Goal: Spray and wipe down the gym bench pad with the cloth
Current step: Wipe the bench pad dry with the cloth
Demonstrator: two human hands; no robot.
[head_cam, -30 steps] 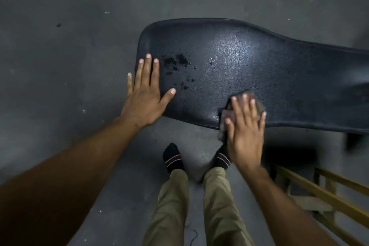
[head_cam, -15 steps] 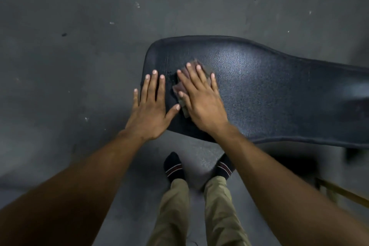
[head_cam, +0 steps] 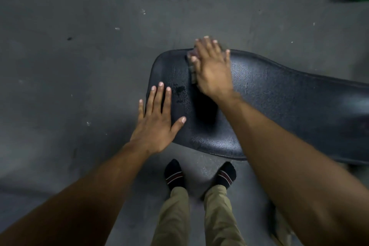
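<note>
On the black bench pad over grey floor, left hand lies flat, right hand presses cloth flat.

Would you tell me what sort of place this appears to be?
Probably a gym or workout room: a long black textured vinyl bench pad over a bare grey concrete floor, wiped with a small cloth.

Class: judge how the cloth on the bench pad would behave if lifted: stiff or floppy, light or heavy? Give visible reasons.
Probably floppy: the cloth lies bunched and flattened under the right hand. Likely light, since one palm mostly covers it. It may be damp and cling slightly, as wet spots show on the bench pad.
</note>
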